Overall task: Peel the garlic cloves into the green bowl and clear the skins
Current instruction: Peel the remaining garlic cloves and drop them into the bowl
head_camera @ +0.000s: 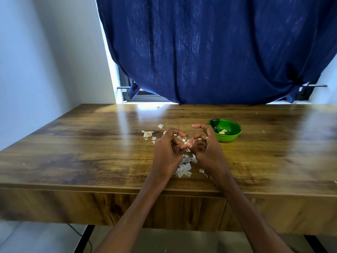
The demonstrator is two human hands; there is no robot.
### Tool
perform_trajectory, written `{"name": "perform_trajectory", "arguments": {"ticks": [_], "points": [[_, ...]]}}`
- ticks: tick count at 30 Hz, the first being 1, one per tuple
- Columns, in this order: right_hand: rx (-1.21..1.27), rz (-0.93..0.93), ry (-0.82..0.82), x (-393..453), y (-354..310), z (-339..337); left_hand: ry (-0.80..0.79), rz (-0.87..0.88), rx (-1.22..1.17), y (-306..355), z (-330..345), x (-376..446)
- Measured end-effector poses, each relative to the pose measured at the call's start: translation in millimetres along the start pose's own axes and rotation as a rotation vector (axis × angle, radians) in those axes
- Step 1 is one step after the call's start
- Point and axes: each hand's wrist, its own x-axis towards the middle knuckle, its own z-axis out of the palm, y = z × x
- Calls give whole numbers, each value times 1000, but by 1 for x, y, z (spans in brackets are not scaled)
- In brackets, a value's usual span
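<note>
Garlic clove sits pinched between our two grips above the wooden surface: our left hand curls its fingertips round it, and our right hand pinches it from the other side, forefinger raised. Papery skins lie scattered beneath and behind our hands. Just right of them, the green bowl holds peeled cloves.

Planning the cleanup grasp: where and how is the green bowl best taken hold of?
Grip the green bowl by its right rim, coming from the right and above. It stands upright and open on the table, so the thin rim is free to pinch. Both the left hand and right hand, holding a garlic clove, crowd its left side. Peeled cloves lie inside; keep fingers shallow.
</note>
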Motion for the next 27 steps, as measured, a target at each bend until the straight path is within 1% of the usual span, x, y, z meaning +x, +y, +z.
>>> {"name": "perform_trajectory", "arguments": {"ticks": [5, 9, 12, 17, 23, 27], "points": [[3, 8, -43, 4, 9, -2, -27, 25, 86, -2, 0, 0], [-73, -26, -53, 5, 13, -4, -33, 39, 112, 0, 2, 1], [-100, -27, -68, 6, 15, -3, -54, 16, 101, 2, 1, 0], [-146, -47, -100, 6, 18, -2, -37, -21, 99, 2, 1, 0], [-229, -83, -89, 5, 12, 3, -8, -17, 140, 2, 2, 0], [-257, -115, -64, 5, 12, 4, -16, -47, 109, 3, 2, -1]]}}
